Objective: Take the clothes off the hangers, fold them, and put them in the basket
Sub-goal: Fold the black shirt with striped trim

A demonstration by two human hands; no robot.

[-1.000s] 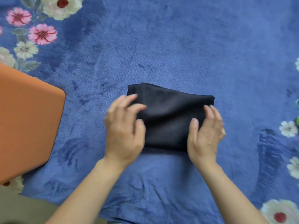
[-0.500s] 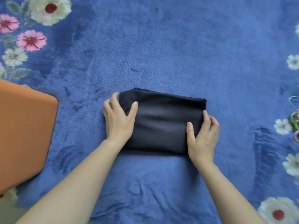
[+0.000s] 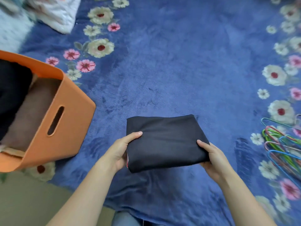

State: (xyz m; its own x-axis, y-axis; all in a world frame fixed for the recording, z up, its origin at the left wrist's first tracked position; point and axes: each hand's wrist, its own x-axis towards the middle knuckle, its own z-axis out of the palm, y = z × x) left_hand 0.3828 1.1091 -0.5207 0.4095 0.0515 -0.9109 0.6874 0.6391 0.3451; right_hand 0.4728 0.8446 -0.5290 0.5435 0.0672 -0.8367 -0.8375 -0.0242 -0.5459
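Above the blue blanket [image 3: 179,62], left hand [image 3: 118,152] and right hand [image 3: 213,159] now grip the folded black garment [image 3: 164,142] (earlier pressed flat).

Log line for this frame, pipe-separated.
step: folded, basket next | left hand: grips folded black garment | right hand: grips it | orange basket: left | hangers: right

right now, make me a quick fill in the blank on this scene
The left hand and right hand hold a folded ____ garment.
The basket on the person's left is ____.
The hangers lie on the person's ____ side.
Missing: black; orange; right.
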